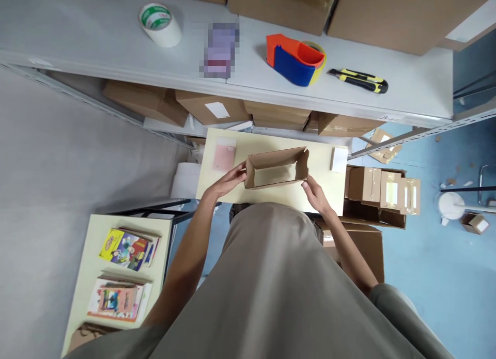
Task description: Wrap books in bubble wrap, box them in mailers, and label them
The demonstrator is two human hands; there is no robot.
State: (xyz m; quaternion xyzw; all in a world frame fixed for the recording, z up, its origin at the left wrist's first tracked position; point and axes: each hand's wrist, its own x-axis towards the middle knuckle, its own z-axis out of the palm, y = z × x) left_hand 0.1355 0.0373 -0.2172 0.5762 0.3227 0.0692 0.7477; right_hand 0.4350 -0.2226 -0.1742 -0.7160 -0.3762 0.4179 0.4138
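Over the pale yellow table (209, 186), a small brown cardboard box (277, 159) is held up in both hands. Its top is open, and the pale surface showing inside looks like the table seen through it. My left hand (230, 181) grips the left end, with fingers along the outside wall. At the near right corner, my right hand (315, 194) pinches the cardboard between thumb and fingers. A pink flat item (225, 154) lies on the table beyond my left hand. To the right sits a small white block-like item (339, 159).
The grey shelf (116, 44) ahead carries a tape roll (160, 26), an orange-and-blue tape dispenser (294, 59), a utility knife (360, 80) and cardboard boxes (279, 8). Books (127, 249) lie on a side table at left. More boxes (370, 184) stand at right.
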